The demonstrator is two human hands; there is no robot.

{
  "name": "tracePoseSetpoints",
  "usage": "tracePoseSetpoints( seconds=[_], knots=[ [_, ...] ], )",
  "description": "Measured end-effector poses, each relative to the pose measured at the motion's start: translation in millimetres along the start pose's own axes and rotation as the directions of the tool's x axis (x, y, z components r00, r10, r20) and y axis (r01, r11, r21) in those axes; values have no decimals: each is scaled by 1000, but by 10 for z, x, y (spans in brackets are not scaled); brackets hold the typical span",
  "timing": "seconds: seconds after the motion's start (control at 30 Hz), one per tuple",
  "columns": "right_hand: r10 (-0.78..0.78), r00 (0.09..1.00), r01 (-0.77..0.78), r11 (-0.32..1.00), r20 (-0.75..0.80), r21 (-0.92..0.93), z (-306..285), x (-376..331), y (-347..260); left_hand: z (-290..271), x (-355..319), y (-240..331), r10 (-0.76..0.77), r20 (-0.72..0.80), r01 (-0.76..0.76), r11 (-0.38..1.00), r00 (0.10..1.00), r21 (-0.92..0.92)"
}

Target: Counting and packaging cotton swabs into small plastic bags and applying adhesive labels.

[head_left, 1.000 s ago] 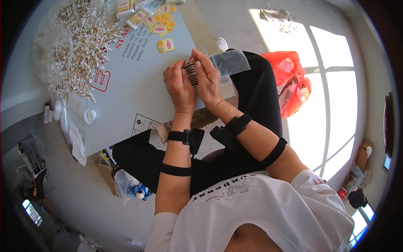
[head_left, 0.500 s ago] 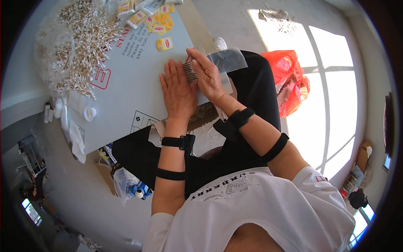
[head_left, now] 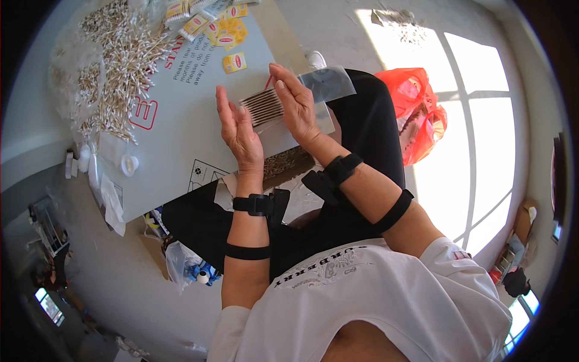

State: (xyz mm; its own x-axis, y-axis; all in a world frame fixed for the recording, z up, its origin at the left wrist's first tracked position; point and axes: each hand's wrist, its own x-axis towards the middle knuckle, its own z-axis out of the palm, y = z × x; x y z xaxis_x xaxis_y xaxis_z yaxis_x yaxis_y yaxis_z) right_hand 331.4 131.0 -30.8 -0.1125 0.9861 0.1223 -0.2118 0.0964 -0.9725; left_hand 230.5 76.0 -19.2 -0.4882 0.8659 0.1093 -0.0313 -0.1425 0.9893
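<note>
A flat row of cotton swabs (head_left: 263,108) lies side by side near the table's right edge, between my two hands. My left hand (head_left: 240,134) stands on its edge at the left end of the row, its fingers stretched out and pointing away from me. At the other end is my right hand (head_left: 297,104), also with fingers extended, its palm turned toward the swabs. Part of a clear plastic sheet (head_left: 329,84) shows past the right hand, over the table edge. Beyond the hands lies a single yellow card label (head_left: 234,62).
A large heap of loose cotton swabs (head_left: 120,66) in clear plastic covers the table's left side. Several yellow labels (head_left: 231,31) and packed swabs (head_left: 194,25) lie at the far edge. A small white round container (head_left: 128,163) stands front left. A red plastic bag (head_left: 416,114) sits right.
My left hand has lifted from lying flat over the swabs and turned onto its edge, slightly left, uncovering the row. My right hand has barely moved.
</note>
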Motion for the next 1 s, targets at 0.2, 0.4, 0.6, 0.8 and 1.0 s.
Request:
tracePoseSetpoints(
  seconds=[0.2,0.4,0.6,0.8,1.0],
  knots=[
    [-27,931,195,881,365,-431,-314,60,-258,-186,-133,162,-1,494,-464,345,869,816],
    [-30,767,528,599,641,-603,-458,78,-374,-197,-167,111,-42,500,-477,241,865,845],
    [-49,764,546,579,643,-605,-446,96,-347,-215,-18,75,47,511,-506,250,858,826],
    [-130,770,584,538,624,-608,-398,112,-326,-239,38,63,36,550,-538,272,834,798],
    [-127,742,629,469,658,-619,-421,106,-275,-163,-98,108,25,496,-482,281,868,830]
  ],
)
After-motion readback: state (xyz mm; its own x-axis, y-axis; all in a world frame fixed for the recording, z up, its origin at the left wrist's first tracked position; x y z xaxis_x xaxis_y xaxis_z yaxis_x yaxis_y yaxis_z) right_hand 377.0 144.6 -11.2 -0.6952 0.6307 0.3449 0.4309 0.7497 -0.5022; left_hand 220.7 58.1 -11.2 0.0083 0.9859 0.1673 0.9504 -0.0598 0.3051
